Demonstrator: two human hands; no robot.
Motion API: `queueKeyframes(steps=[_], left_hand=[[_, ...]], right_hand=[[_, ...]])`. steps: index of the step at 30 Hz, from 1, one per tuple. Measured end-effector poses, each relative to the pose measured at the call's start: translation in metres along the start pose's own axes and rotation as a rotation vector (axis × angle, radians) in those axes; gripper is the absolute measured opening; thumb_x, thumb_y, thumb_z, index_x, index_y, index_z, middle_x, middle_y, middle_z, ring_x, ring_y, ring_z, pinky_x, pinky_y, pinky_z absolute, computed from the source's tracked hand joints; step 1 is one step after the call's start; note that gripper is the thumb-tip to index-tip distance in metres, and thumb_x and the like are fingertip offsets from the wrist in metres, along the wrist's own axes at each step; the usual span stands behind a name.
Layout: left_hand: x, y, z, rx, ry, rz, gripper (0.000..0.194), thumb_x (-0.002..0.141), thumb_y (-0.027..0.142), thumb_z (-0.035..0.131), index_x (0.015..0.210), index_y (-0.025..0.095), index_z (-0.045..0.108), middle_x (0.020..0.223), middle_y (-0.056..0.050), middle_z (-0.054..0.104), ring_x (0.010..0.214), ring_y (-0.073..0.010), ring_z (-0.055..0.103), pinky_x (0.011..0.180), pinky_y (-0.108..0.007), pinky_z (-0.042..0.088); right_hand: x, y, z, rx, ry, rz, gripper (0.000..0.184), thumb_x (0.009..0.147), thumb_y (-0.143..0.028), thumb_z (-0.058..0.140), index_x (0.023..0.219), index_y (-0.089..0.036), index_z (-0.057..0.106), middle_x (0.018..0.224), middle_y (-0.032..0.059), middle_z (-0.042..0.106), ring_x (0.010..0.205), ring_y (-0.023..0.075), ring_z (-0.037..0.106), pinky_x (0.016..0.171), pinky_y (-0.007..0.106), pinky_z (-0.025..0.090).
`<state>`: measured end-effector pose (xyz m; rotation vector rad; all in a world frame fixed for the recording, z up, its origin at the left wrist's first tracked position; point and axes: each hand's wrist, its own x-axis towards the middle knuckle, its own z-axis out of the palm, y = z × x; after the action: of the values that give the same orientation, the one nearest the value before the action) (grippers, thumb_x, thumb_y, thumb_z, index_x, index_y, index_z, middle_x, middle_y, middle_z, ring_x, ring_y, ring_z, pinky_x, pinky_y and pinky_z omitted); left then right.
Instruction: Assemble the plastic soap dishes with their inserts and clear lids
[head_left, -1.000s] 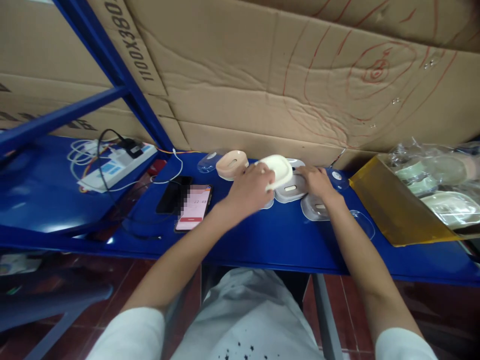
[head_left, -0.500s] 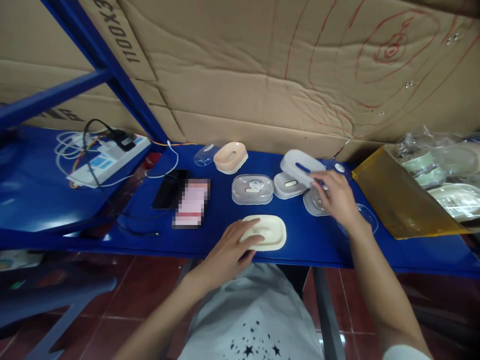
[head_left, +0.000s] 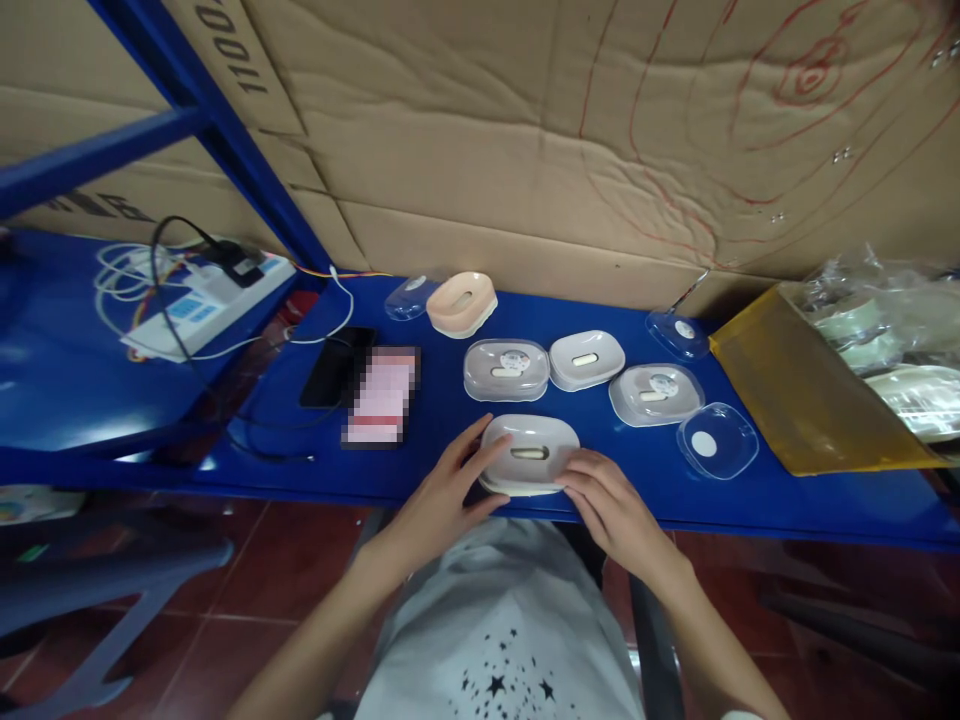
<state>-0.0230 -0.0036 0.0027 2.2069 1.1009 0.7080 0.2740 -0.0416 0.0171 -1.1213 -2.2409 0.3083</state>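
Note:
A light grey soap dish tray (head_left: 541, 435) with an oval slot sits on a cream base (head_left: 517, 489) near the table's front edge. The base's raised middle shows through the slot. My left hand (head_left: 442, 500) grips the left end, thumb at the front and fingers over the rim. At the right end, my right hand (head_left: 619, 510) pinches the rim with its fingertips. Just behind stand a grey soap dish (head_left: 480, 385) under a clear lid, an uncovered one (head_left: 574, 375), and another lidded one (head_left: 637, 405). A loose clear lid (head_left: 724, 450) lies to the right.
At the back are a peach soap dish (head_left: 457, 315) and clear lids (head_left: 409, 300). Two phones lie left, one black (head_left: 322, 375). Beyond them is a power strip (head_left: 169, 330) with cables. A yellowish box (head_left: 780, 400) of wrapped dishes stands right, and cardboard (head_left: 450, 180) rises behind.
My right hand has brought the grey tray from the back right down onto the cream base. My left hand has stayed at the base, and both hands now hold the dish.

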Motion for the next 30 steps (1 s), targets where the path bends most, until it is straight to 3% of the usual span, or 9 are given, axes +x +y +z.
queueKeyframes(steps=[5, 10, 12, 16, 19, 22, 25, 28, 30], left_hand=[[-0.004, -0.007, 0.001, 0.088, 0.072, 0.099, 0.053, 0.102, 0.031, 0.072, 0.152, 0.032, 0.053, 0.171, -0.013, 0.041, 0.155, -0.0331, 0.048, 0.123, -0.057, 0.049], [-0.005, -0.007, 0.002, 0.159, 0.108, 0.154, 0.048, 0.104, 0.033, 0.07, 0.149, 0.029, 0.056, 0.17, -0.016, 0.043, 0.153, -0.0343, 0.051, 0.118, -0.058, 0.054], [-0.005, -0.004, 0.0, 0.161, 0.109, 0.145, 0.047, 0.104, 0.034, 0.07, 0.149, 0.029, 0.057, 0.171, -0.016, 0.04, 0.155, -0.036, 0.048, 0.118, -0.06, 0.053], [-0.004, 0.002, -0.003, 0.137, 0.104, 0.141, 0.046, 0.103, 0.031, 0.071, 0.147, 0.031, 0.059, 0.171, -0.013, 0.041, 0.155, -0.0356, 0.048, 0.12, -0.058, 0.053], [-0.004, 0.005, -0.002, 0.125, 0.105, 0.171, 0.043, 0.103, 0.031, 0.071, 0.144, 0.03, 0.059, 0.166, -0.012, 0.047, 0.151, -0.0331, 0.052, 0.12, -0.055, 0.054], [-0.004, 0.007, 0.0, 0.138, 0.087, 0.177, 0.042, 0.104, 0.033, 0.07, 0.144, 0.029, 0.057, 0.165, -0.014, 0.047, 0.15, -0.0323, 0.053, 0.119, -0.055, 0.054], [-0.005, 0.008, 0.002, 0.141, 0.055, 0.145, 0.053, 0.104, 0.037, 0.07, 0.152, 0.031, 0.049, 0.165, -0.014, 0.047, 0.15, -0.0328, 0.053, 0.119, -0.056, 0.054], [-0.005, 0.008, 0.005, 0.125, 0.044, 0.106, 0.069, 0.103, 0.041, 0.071, 0.162, 0.035, 0.036, 0.163, -0.014, 0.049, 0.148, -0.0337, 0.054, 0.118, -0.057, 0.054], [-0.004, 0.007, 0.008, 0.113, 0.051, 0.097, 0.076, 0.103, 0.043, 0.071, 0.166, 0.035, 0.029, 0.163, -0.015, 0.05, 0.148, -0.0346, 0.055, 0.117, -0.058, 0.055]], right_hand=[[0.002, -0.004, 0.01, -0.044, -0.044, -0.036, 0.042, 0.106, -0.019, 0.06, 0.146, -0.032, 0.064, 0.134, 0.0083, 0.073, 0.136, 0.0285, 0.065, 0.116, 0.055, 0.056], [-0.006, 0.0, 0.006, -0.072, -0.044, -0.025, 0.051, 0.106, -0.019, 0.057, 0.154, -0.037, 0.056, 0.147, 0.0056, 0.069, 0.143, 0.0284, 0.061, 0.122, 0.059, 0.05], [-0.016, 0.012, -0.006, -0.178, 0.048, 0.076, 0.051, 0.106, -0.024, 0.06, 0.155, -0.036, 0.056, 0.152, 0.0074, 0.065, 0.144, 0.0311, 0.059, 0.122, 0.062, 0.046], [-0.048, 0.049, -0.036, -0.544, 0.335, 0.466, 0.048, 0.105, -0.04, 0.062, 0.15, -0.025, 0.061, 0.151, 0.0186, 0.063, 0.141, 0.0414, 0.058, 0.114, 0.07, 0.042], [-0.072, 0.059, -0.053, -0.598, 0.33, 0.581, 0.037, 0.106, -0.045, 0.057, 0.127, -0.021, 0.074, 0.128, 0.0183, 0.076, 0.117, 0.0392, 0.07, 0.108, 0.066, 0.046], [-0.087, 0.036, -0.065, -0.415, 0.351, 0.634, 0.029, 0.103, -0.048, 0.061, 0.11, -0.026, 0.078, 0.113, 0.012, 0.081, 0.105, 0.0358, 0.075, 0.101, 0.061, 0.052], [-0.087, -0.002, -0.066, -0.075, 0.549, 0.702, 0.017, 0.095, -0.046, 0.074, 0.106, -0.032, 0.078, 0.11, 0.0088, 0.08, 0.104, 0.0363, 0.076, 0.092, 0.058, 0.058], [-0.067, -0.025, -0.05, 0.387, 0.71, 0.643, 0.008, 0.097, -0.04, 0.072, 0.101, -0.034, 0.075, 0.096, 0.0048, 0.078, 0.09, 0.0312, 0.077, 0.082, 0.054, 0.064], [-0.045, -0.028, -0.031, 0.668, 0.669, 0.615, 0.01, 0.103, -0.04, 0.065, 0.104, -0.034, 0.074, 0.091, 0.0029, 0.076, 0.086, 0.0262, 0.077, 0.078, 0.049, 0.067]])
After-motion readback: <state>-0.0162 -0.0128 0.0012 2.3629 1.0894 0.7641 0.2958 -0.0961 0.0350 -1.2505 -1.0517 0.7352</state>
